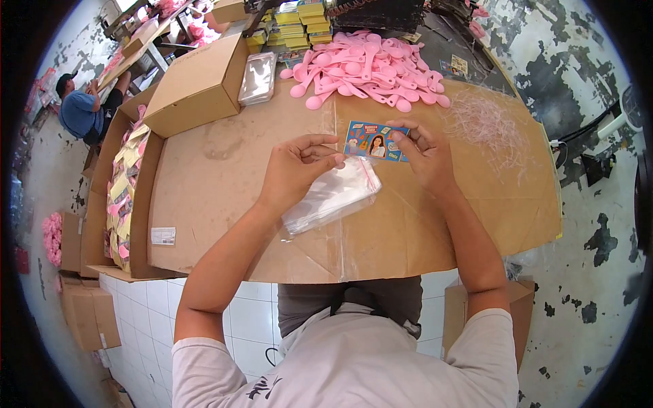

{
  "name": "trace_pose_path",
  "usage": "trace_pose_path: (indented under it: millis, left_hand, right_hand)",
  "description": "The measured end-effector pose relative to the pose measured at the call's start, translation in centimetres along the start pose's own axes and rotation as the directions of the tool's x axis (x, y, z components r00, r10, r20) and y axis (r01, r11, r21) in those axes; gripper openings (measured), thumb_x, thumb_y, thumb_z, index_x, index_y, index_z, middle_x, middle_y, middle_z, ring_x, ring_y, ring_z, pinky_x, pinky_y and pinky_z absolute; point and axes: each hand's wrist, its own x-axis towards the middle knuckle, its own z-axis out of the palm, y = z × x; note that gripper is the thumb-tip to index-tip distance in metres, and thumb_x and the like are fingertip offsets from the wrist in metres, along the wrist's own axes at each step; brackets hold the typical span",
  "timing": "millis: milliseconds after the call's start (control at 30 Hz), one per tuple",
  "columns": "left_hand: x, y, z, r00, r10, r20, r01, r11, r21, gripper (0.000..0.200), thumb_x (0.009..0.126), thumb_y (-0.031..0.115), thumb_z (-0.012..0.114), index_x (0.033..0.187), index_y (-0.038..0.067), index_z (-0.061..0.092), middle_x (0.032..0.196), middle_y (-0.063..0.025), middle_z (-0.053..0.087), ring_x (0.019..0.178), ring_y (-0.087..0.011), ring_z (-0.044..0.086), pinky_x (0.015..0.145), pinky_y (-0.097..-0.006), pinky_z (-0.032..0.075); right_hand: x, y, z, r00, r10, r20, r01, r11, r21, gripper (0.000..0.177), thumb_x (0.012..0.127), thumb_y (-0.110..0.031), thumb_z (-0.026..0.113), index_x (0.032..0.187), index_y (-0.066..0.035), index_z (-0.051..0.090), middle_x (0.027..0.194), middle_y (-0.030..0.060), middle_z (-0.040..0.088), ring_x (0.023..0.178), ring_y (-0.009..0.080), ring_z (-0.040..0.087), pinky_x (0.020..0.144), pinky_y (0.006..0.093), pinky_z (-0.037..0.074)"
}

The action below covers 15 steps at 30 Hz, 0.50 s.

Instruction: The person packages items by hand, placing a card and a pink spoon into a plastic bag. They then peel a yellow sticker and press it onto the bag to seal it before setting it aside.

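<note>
My right hand [427, 155] pinches a blue printed card [367, 141] by its right side, thumb on top. The card shows a figure, a guitar and lettering. My left hand [299, 166] is near the card's left edge, fingers curled toward the thumb. Its thumb tip meets the upper edge of a stack of clear plastic bags [333, 200], and I cannot make out whether a bag is between the fingers. The bags lie on the cardboard-covered table [435, 231], below both hands.
Beyond the hands lies a heap of pink plastic spoons [367, 68]. Clear plastic strips [490, 129] are at right. A closed carton [197, 85], more bags [258, 78] and stacked cards [299, 24] stand at back left. A filled box [139, 197] borders the left; a person [85, 109] sits beyond.
</note>
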Motion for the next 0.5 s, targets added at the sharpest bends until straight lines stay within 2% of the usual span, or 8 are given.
trace_pose_path:
  millis: [67, 167, 267, 367, 467, 500]
  left_hand:
    - [0.1, -0.1, 0.0, 1.0, 0.004, -0.002, -0.004, 1.0, -0.006, 0.039, 0.091, 0.008, 0.078, 0.126, -0.007, 0.065, 0.104, -0.0141, 0.076, 0.092, -0.0139, 0.073, 0.081, -0.0236, 0.059]
    - [0.0, 0.0, 0.1, 1.0, 0.001, -0.008, -0.001, 0.999, 0.045, 0.037, 0.092, 0.007, 0.077, 0.125, -0.007, 0.066, 0.103, -0.0137, 0.076, 0.092, -0.0139, 0.073, 0.081, -0.0241, 0.059]
    - [0.0, -0.3, 0.2, 1.0, 0.015, -0.02, -0.014, 0.999, 0.036, 0.035, 0.093, 0.007, 0.076, 0.124, -0.006, 0.066, 0.103, -0.0125, 0.076, 0.093, -0.0131, 0.073, 0.081, -0.0244, 0.059]
    - [-0.2, 0.4, 0.5, 1.0, 0.027, -0.008, -0.027, 0.999, 0.018, 0.034, 0.093, 0.007, 0.076, 0.124, -0.005, 0.067, 0.102, -0.0109, 0.075, 0.091, -0.0114, 0.071, 0.079, -0.0238, 0.058]
    - [-0.1, 0.0, 0.3, 0.998, 0.066, 0.014, -0.066, 0.997, 0.049, 0.032, 0.094, 0.006, 0.075, 0.123, -0.005, 0.068, 0.101, -0.0098, 0.075, 0.087, -0.0104, 0.07, 0.077, -0.024, 0.056]
    - [-0.1, -0.1, 0.3, 0.998, 0.067, 0.014, -0.067, 0.996, 0.056, 0.032, 0.094, 0.006, 0.075, 0.123, -0.005, 0.068, 0.101, -0.0095, 0.075, 0.086, -0.0103, 0.069, 0.076, -0.0242, 0.056]
  right_hand:
    - [0.0, 0.2, -0.2, 0.999, -0.028, 0.019, 0.03, 0.997, -0.069, 0.019, 0.098, -0.002, 0.065, 0.117, -0.002, 0.07, 0.1, 0.0031, 0.069, 0.085, 0.008, 0.064, 0.074, 0.0264, 0.053]
    - [0.0, -0.1, 0.3, 0.99, -0.134, -0.042, 0.13, 0.989, -0.075, 0.019, 0.097, -0.002, 0.066, 0.115, -0.002, 0.071, 0.099, 0.0035, 0.069, 0.084, 0.0087, 0.063, 0.072, 0.0272, 0.052]
    - [-0.1, -0.4, -0.2, 0.994, -0.111, 0.015, 0.112, 0.987, -0.119, 0.019, 0.096, -0.002, 0.066, 0.114, -0.003, 0.072, 0.099, 0.0036, 0.07, 0.083, 0.0088, 0.062, 0.071, 0.0271, 0.051]
    - [0.1, -1.2, -0.4, 0.97, -0.21, 0.124, 0.239, 0.918, -0.317, 0.019, 0.096, -0.002, 0.066, 0.114, -0.003, 0.072, 0.098, 0.0036, 0.07, 0.083, 0.009, 0.062, 0.071, 0.0272, 0.051]
    - [0.1, -0.7, -0.4, 0.979, -0.181, 0.094, 0.203, 0.919, -0.338, 0.019, 0.095, -0.001, 0.067, 0.113, -0.003, 0.073, 0.097, 0.0037, 0.07, 0.083, 0.0092, 0.063, 0.073, 0.0273, 0.052]
    - [0.0, -0.3, -0.3, 0.987, -0.15, 0.051, 0.158, 0.951, -0.264, 0.019, 0.096, -0.001, 0.066, 0.114, -0.003, 0.072, 0.097, 0.0037, 0.07, 0.084, 0.0093, 0.064, 0.074, 0.0274, 0.053]
